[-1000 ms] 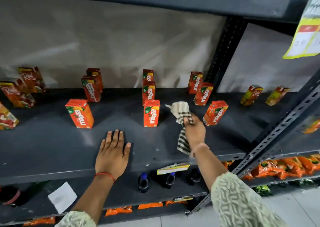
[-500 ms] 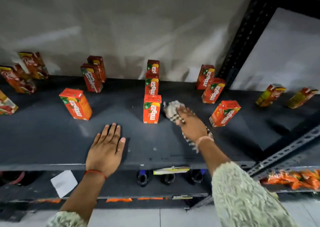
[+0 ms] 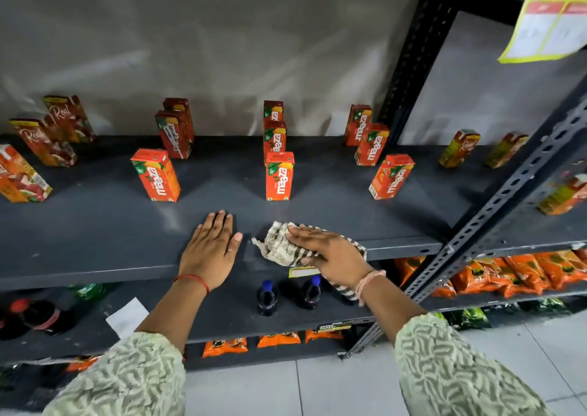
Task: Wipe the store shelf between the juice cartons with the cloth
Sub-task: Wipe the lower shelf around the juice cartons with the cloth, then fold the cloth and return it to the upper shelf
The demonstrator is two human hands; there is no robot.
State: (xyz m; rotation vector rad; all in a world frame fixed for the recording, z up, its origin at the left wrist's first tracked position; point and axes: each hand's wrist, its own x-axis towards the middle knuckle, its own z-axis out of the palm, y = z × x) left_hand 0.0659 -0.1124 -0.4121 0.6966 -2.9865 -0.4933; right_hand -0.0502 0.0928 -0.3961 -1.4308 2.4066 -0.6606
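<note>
Our right hand (image 3: 330, 253) presses down on the cream cloth with dark checks (image 3: 279, 247), fingers laid together flat across its top, thumb tucked at its near edge, so the cloth is pinned against the dark grey metal shelf (image 3: 95, 234) close to the front lip. Part of the cloth trails off the edge under our wrist. Our left hand (image 3: 211, 250) lies palm down just beside it, fingers straight and closed against one another, thumb angled out toward the cloth without touching it, holding nothing.

Behind both hands the orange juice cartons stand upright in rows running back to the wall: the front middle carton (image 3: 279, 177) sits directly beyond the cloth, the front left carton (image 3: 155, 175) is off to the side and tilted in our view, and the front right carton (image 3: 391, 177) stands near the black perforated upright post (image 3: 409, 75). The cloth sits in the bare strip ahead of these front cartons, well apart from all of them. Below, two dark bottles with blue caps (image 3: 266, 298) stand on the lower shelf.
</note>
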